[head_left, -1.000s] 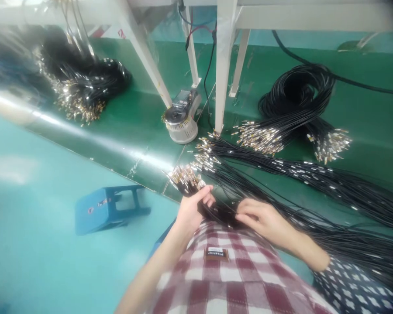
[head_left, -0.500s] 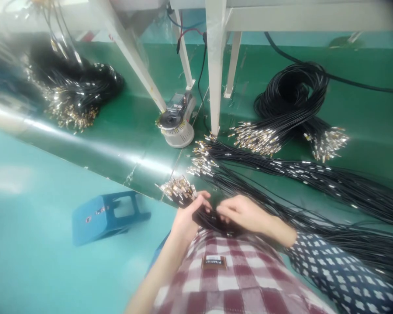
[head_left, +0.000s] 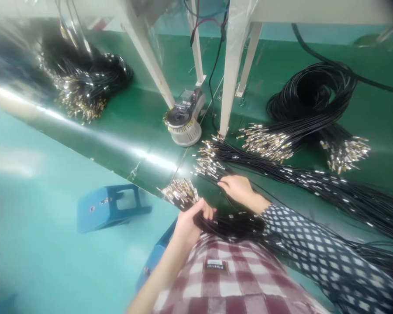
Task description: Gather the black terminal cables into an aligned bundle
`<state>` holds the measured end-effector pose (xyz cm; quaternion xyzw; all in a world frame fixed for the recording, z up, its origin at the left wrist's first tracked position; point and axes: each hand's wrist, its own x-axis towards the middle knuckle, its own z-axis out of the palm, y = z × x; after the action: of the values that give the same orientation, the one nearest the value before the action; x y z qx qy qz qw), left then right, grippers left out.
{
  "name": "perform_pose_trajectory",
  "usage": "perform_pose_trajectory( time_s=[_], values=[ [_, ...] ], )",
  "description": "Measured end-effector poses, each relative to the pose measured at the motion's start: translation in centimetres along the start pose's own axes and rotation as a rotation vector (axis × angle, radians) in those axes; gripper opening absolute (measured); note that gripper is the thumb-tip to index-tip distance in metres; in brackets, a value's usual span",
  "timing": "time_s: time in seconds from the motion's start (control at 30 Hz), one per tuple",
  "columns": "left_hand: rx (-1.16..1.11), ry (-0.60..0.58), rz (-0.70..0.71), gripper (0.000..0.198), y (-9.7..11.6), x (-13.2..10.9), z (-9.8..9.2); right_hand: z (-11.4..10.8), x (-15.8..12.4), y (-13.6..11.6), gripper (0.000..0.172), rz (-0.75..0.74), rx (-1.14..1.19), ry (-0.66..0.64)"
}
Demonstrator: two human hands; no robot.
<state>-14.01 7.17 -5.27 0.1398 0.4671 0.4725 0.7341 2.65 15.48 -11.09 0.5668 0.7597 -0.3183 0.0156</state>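
Observation:
My left hand [head_left: 193, 219] is closed around a bundle of black cables [head_left: 240, 226], just below their silvery connector ends [head_left: 180, 192]. The rest of that bundle runs to the right across the front of my apron. My right hand [head_left: 236, 187] is farther out, over the green mat, beside a second bunch of cables [head_left: 249, 158] with metal-tipped ends. Its thumb and fingers are pinched together close to those tips; a cable seems to be between them, though the fingertips are too small to show it clearly.
A coil of black cables [head_left: 311, 93] lies at the upper right, another cable pile [head_left: 88, 83] at the upper left. A round tape dispenser [head_left: 185, 124] stands beside white table legs [head_left: 232, 65]. A blue stool [head_left: 109, 207] is on the floor, left of the green mat [head_left: 131, 135].
My right hand has moved away from my left hand, forward to the bunch on the mat. My left hand still grips its bundle. The view has shifted slightly.

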Motion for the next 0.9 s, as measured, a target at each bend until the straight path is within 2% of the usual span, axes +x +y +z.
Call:
perform_pose_trajectory(
  time_s=[0.1,0.17,0.27,0.4,0.53,0.9],
  values=[
    [-0.013,0.005,0.003,0.032,0.1,0.2,0.5,-1.9,-3.6,1.1,0.036,-0.075,0.435,0.008],
    [-0.028,0.014,0.008,0.024,0.3,0.4,1.1,-2.4,-6.3,1.6,0.039,-0.114,0.773,0.022],
    [-0.016,0.015,0.027,0.016,0.6,0.5,2.1,-2.1,-9.6,2.0,0.041,-0.113,1.009,0.040],
    [0.000,-0.010,0.048,0.022,0.9,0.2,3.5,-1.2,-12.1,1.8,0.041,-0.082,0.983,0.077],
    [-0.010,0.024,0.058,0.024,1.0,-0.3,4.6,-0.5,-12.9,1.1,0.041,-0.127,0.903,0.136],
    [-0.023,0.071,0.105,0.019,0.8,-0.9,4.6,0.5,-13.6,-0.2,0.030,-0.234,0.569,0.342]
  ],
)
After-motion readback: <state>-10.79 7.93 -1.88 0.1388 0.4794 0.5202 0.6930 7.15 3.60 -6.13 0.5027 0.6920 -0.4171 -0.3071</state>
